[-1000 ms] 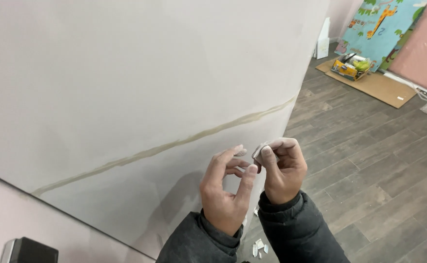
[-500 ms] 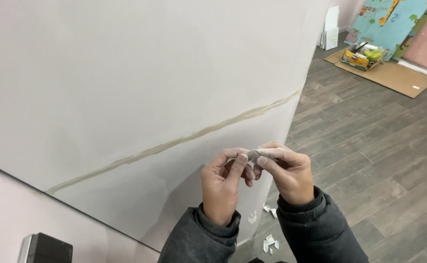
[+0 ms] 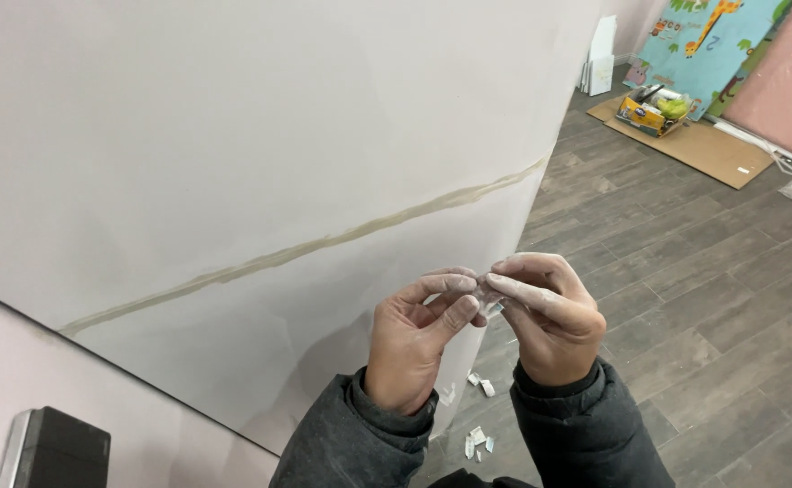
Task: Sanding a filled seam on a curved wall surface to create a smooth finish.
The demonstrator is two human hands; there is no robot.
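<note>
My left hand (image 3: pixel 414 339) and my right hand (image 3: pixel 545 316) meet in front of me, fingertips pinched together on a small pale, whitish piece (image 3: pixel 488 298), mostly hidden by the fingers. Both hands are dusty and come out of dark grey sleeves. They hover beside the edge of a big white wall panel (image 3: pixel 233 136), which has a yellowish glue seam (image 3: pixel 324 242) running across it.
Small white scraps (image 3: pixel 477 440) lie on the grey wood-look floor (image 3: pixel 685 271) below my hands. A black box (image 3: pixel 52 447) sits at the lower left. Far right: brown cardboard (image 3: pixel 703 149) with a yellow box (image 3: pixel 645 113), a colourful play mat (image 3: pixel 712 41), white boards (image 3: pixel 599 68).
My hands have stayed together on the small piece, with the fingers shifting their pinch slightly. The view has tilted down and right, so they sit lower in the frame.
</note>
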